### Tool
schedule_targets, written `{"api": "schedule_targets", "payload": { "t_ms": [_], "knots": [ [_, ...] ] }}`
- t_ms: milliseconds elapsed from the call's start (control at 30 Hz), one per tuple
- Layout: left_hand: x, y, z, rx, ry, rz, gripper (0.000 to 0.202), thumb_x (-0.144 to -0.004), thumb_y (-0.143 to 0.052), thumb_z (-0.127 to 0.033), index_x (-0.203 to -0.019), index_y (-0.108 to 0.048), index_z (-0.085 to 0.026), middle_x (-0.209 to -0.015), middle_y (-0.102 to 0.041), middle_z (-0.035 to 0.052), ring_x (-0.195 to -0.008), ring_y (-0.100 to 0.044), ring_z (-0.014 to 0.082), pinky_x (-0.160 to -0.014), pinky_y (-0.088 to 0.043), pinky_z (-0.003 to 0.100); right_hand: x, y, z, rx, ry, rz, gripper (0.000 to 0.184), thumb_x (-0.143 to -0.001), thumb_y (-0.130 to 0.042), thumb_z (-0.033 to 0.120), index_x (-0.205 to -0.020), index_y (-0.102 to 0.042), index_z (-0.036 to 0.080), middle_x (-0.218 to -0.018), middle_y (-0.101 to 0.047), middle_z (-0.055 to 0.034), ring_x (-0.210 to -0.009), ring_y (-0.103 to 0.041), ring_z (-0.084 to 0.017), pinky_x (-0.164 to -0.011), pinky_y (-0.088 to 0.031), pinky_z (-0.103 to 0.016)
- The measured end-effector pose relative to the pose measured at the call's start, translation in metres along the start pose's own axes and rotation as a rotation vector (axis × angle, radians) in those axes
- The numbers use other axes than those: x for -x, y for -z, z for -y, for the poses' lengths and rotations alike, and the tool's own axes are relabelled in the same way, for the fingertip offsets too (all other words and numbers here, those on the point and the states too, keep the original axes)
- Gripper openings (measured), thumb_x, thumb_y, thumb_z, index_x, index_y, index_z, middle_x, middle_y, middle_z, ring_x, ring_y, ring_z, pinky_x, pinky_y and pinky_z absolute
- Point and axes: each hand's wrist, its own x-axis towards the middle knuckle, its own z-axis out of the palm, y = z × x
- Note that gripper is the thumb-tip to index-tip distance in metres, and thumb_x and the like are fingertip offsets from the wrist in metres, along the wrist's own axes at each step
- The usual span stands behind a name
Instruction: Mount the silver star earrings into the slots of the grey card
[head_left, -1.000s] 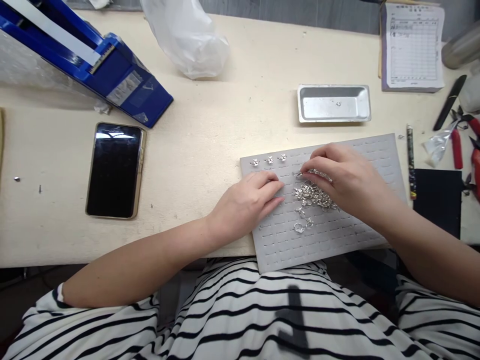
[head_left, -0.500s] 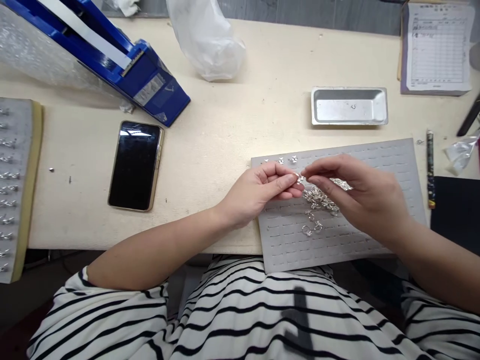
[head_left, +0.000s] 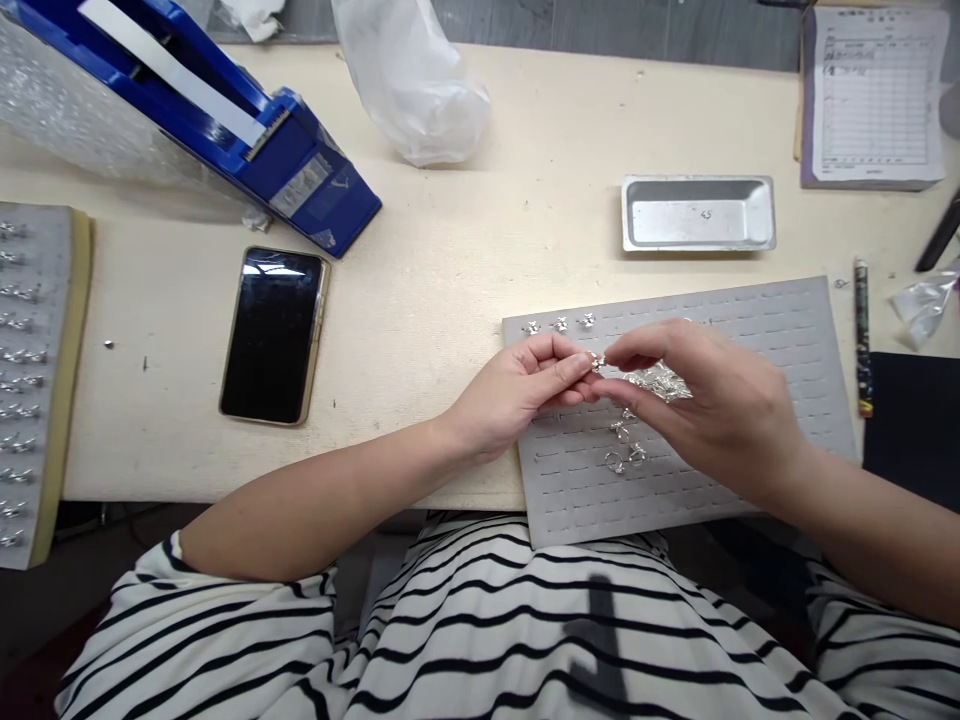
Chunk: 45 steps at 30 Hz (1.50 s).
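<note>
Silver jewellery piece [head_left: 597, 362], too small to show which way its long axis points, is held above a grey slotted foam pad [head_left: 795, 420], between both hands. Left hand [head_left: 517, 388] pinches it narrowly at the fingertips. Right hand [head_left: 712, 410] closes narrow just beside it, its grip unclear, over a silver tangle [head_left: 660, 382]. Three small silver pieces [head_left: 560, 324] sit along the pad's top edge.

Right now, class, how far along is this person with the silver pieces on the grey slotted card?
Done: three pieces sit in the top row of the grey slotted card, and a card at far left shows full rows. In hand: the left hand pinches a small silver piece, with the right hand right beside it. Left: the silver heap and most slots remain unfilled.
</note>
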Motion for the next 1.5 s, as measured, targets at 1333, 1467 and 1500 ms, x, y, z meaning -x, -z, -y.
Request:
{"api": "schedule_targets", "payload": {
  "t_ms": [1333, 1467, 1500],
  "knots": [
    [0.011, -0.001, 0.011, -1.011, -0.334, 0.196, 0.016, -0.103, -0.061, -0.029, -0.115, -0.068, -0.021, -0.110, -0.073, 0.0059, -0.095, -0.068, 0.0160, -0.084, -0.057, 0.032, -0.006, 0.011, -0.053, 0.119, -0.295, 0.072, 0.021, -0.103, -0.053, 0.030, -0.110, -0.073, 0.029, -0.108, -0.075, -0.0073, -0.099, -0.069, -0.028, -0.082, -0.053, -0.045],
    [0.011, -0.002, 0.010, -1.033, -0.339, 0.189, 0.016, -0.103, -0.060, -0.028, -0.114, -0.068, -0.020, -0.108, -0.073, 0.0053, -0.092, -0.067, 0.0153, -0.081, -0.056, 0.030, 0.001, 0.020, -0.055, 0.117, -0.332, 0.109, 0.016, -0.101, -0.060, 0.035, -0.106, -0.074, 0.030, -0.105, -0.076, -0.0064, -0.093, -0.069, -0.027, -0.078, -0.052, -0.043],
    [0.011, -0.002, 0.010, -1.032, -0.345, 0.191, 0.015, -0.103, -0.060, -0.028, -0.114, -0.068, -0.020, -0.108, -0.073, 0.0052, -0.092, -0.067, 0.0150, -0.081, -0.056, 0.030, 0.003, 0.021, -0.057, 0.121, -0.326, 0.135, 0.016, -0.099, -0.063, 0.037, -0.107, -0.074, 0.028, -0.104, -0.076, -0.0068, -0.091, -0.068, -0.027, -0.076, -0.052, -0.042]
  ]
}}
